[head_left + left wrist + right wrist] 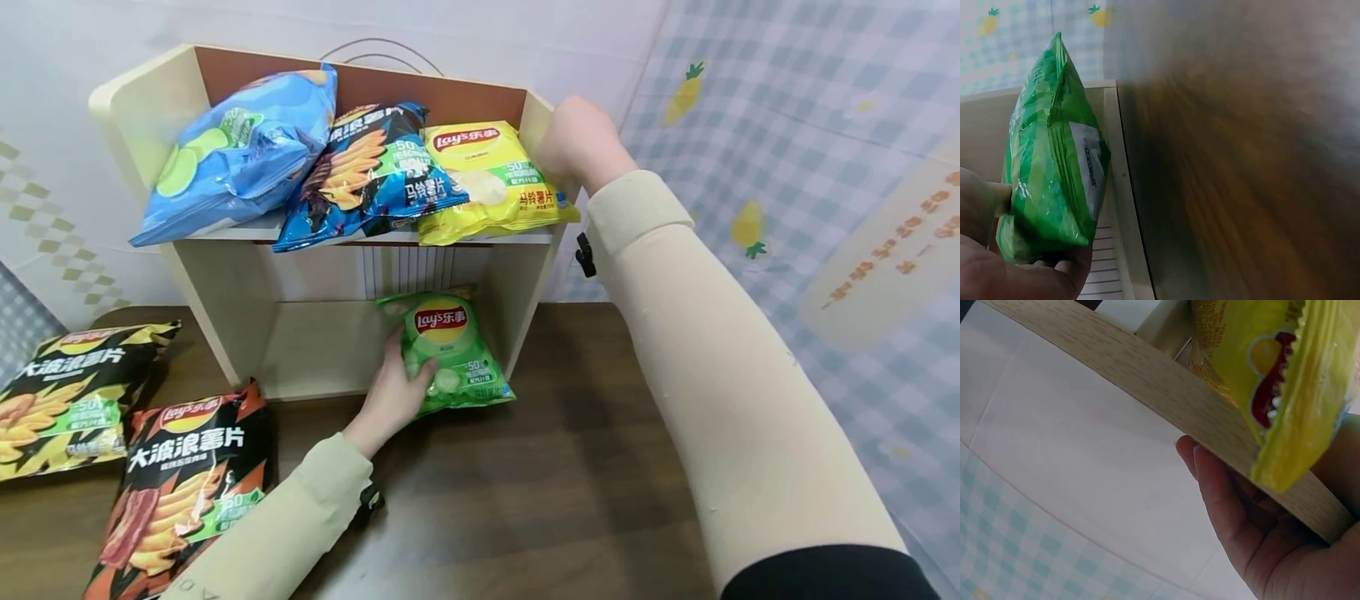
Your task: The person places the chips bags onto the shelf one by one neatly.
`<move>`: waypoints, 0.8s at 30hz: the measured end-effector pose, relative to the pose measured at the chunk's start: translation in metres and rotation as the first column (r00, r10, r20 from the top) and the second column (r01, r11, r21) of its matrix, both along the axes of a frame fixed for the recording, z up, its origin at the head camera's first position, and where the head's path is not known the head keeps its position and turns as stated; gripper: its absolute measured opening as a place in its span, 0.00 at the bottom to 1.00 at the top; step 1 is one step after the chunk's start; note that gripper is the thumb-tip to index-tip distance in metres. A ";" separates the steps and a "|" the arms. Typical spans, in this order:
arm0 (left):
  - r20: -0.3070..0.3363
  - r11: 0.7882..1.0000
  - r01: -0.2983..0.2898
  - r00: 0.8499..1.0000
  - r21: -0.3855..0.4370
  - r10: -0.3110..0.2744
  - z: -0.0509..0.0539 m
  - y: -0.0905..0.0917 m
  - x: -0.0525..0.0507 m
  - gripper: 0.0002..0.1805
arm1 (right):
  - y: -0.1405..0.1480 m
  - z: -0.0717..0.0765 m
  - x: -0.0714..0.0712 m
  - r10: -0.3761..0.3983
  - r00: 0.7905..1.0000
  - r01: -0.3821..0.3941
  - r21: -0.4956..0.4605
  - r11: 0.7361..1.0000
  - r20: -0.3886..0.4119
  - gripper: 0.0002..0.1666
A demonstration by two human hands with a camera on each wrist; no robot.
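Note:
My left hand (393,387) grips a green bag of Lay's potato chips (450,354) by its left side, thumb across the front. The bag leans upright at the right end of the small shelf's lower compartment, its bottom reaching past the front edge. In the left wrist view, the green bag (1054,156) shows edge-on between thumb and fingers. My right hand (581,143) holds the upper right side panel of the wooden shelf (528,125). Its fingers lie along the panel's edge in the right wrist view, beside a yellow chip bag (1297,394).
On the upper tier stand a light blue bag (247,154), a dark blue bag (371,171) and a yellow bag (491,179). A black-and-yellow bag (75,400) and a black-and-red bag (191,475) lie on the brown table (540,500), left. A checked cloth (787,100) hangs at right.

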State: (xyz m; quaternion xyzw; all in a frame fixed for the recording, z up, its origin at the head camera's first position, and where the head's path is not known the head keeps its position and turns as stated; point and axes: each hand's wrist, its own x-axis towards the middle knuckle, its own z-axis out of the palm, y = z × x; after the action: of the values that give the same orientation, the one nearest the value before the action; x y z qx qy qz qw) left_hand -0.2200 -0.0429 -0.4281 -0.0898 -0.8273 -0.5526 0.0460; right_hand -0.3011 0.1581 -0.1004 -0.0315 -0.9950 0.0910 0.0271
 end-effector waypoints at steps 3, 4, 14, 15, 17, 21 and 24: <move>0.005 1.000 0.003 1.000 -0.013 -0.003 -0.001 0.005 -0.005 0.42 | -0.002 -0.002 0.001 0.003 1.000 -0.003 -0.001 1.000 -0.009 0.23; 0.006 1.000 0.004 1.000 -0.020 -0.004 -0.001 0.006 -0.006 0.41 | -0.003 -0.002 0.001 0.006 1.000 -0.005 0.002 1.000 -0.014 0.24; -0.101 0.973 0.011 0.994 -0.231 -0.035 0.004 0.023 0.003 0.41 | -0.002 0.000 0.002 -0.002 1.000 0.002 0.019 1.000 -0.019 0.24; -0.112 0.963 0.020 0.992 -0.269 -0.052 0.004 0.025 0.005 0.42 | -0.002 0.000 0.002 -0.007 1.000 0.008 0.021 1.000 -0.017 0.24; -0.114 0.941 0.044 0.990 -0.336 -0.087 0.003 0.028 0.009 0.45 | 0.000 0.000 0.001 -0.016 1.000 0.017 0.023 1.000 -0.013 0.24; -0.120 0.904 0.060 0.985 -0.424 -0.122 0.000 0.029 0.011 0.47 | 0.001 -0.002 0.000 -0.015 1.000 0.016 0.019 1.000 -0.022 0.24; -0.152 0.890 0.042 0.981 -0.453 -0.124 -0.002 0.029 0.006 0.45 | 0.000 -0.003 0.000 -0.014 1.000 0.014 0.020 1.000 -0.024 0.26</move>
State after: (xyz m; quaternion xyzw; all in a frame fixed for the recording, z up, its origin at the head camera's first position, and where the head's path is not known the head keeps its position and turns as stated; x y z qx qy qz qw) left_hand -0.2143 -0.0137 -0.4300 -0.1821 -0.9202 -0.3385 0.0736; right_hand -0.3007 0.1585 -0.1035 -0.0373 -0.9952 0.0811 0.0397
